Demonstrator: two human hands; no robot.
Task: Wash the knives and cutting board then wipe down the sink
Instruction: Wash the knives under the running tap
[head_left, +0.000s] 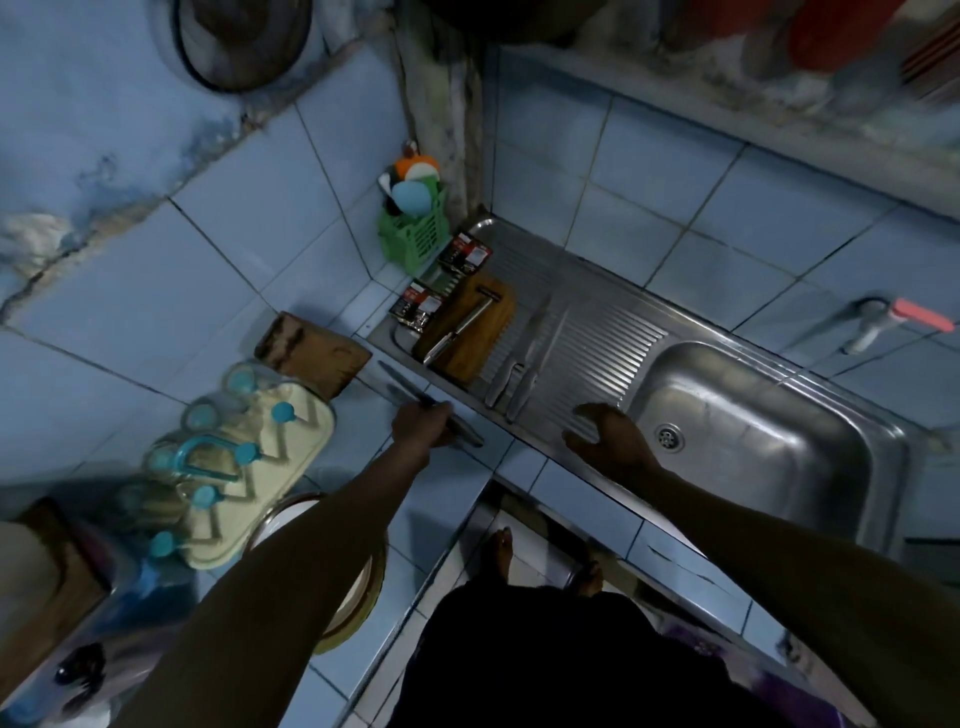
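Observation:
My left hand (422, 423) grips a steel knife (400, 387) over the tiled counter, its blade pointing up-left toward a wooden knife block (311, 353). My right hand (613, 439) rests with relaxed fingers on the ribbed drainboard (597, 332), at the left rim of the steel sink basin (753, 415). Two more steel knives (519, 369) lie side by side on the drainboard. A wooden cutting board (480, 338) sits at the drainboard's left end with another metal-handled tool (460, 330) lying on it.
A green caddy (413, 234) with sponges stands in the corner. Two dark packets (418, 306) lie by the board. A cream rack (249, 467) with glasses is at the left. A tap (878, 319) juts from the right wall. My bare feet show below the counter.

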